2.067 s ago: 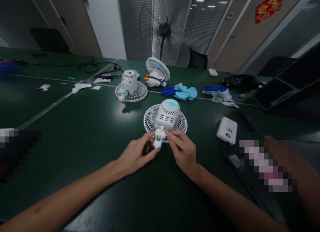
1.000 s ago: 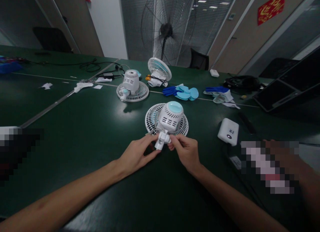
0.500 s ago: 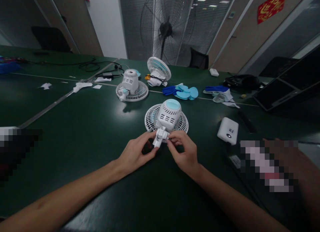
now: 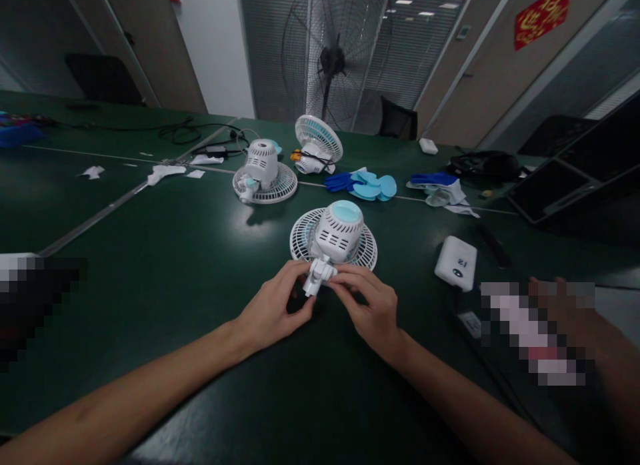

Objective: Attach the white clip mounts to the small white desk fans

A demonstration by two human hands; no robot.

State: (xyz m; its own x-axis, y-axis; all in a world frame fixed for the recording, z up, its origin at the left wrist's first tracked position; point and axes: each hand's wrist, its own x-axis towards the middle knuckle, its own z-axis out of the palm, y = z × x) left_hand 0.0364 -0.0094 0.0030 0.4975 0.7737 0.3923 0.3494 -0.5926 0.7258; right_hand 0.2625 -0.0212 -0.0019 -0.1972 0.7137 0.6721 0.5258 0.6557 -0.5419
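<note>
Here in front, both hands are on the white joint [image 4: 321,271] at the near side of the fan [image 4: 336,241], which lies grille-down on the table [image 4: 200,251]. The left hand [image 4: 273,308] frames the joint, thumb below and fingers above in a loose pinch; the right hand [image 4: 373,311] has thumb and fingertips gathered on its right side. And there's the change: a second ago those right fingers were curled tight, now they reach out straighter, so it reads as a fresh grip, with the joint, I'd judge, being worked or adjusted. The fan's blue cap has swung a touch left since then, and the joint's lower end points a little further left too. Right of the fan sits a white box [image 4: 455,263], unmoved. Beyond the fan, just behind, pale blades [image 4: 370,186]; behind and left, a second fan [image 4: 261,163], also grille-down; further behind, a third fan [image 4: 317,141], its grille tilted upward.
</note>
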